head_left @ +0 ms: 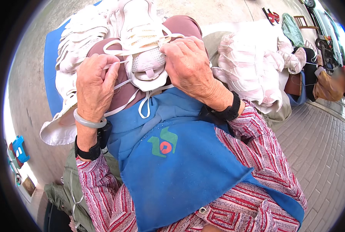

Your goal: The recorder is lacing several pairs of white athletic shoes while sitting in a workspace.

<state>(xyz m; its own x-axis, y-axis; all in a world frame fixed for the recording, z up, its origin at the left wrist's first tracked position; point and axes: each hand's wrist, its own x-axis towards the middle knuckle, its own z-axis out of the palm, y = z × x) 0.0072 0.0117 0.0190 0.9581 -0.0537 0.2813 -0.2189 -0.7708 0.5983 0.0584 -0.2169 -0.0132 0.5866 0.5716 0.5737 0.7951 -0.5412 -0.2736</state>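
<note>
A white sneaker [147, 67] lies across my lap, its padded heel opening toward me and its toe pointing away. Over its tongue a flat cream shoelace [135, 50] crosses, with one loop standing out to the left. My left hand [96, 83] pinches a lace end between thumb and forefinger, just left of the shoe. On the shoe's right side, my right hand [190, 67] has its fingers curled closed at the lace; the fingertips are partly hidden. Loose lace ends hang over the blue apron [172, 166] below the heel.
White sneakers [81, 42] are stacked on a blue surface [53, 77] at the left. Many pale sneakers [248, 69] make a pile at the right. Beyond it another person [329, 85] bends near some shoes. Red and black sandals [272, 17] lie on the floor farther off.
</note>
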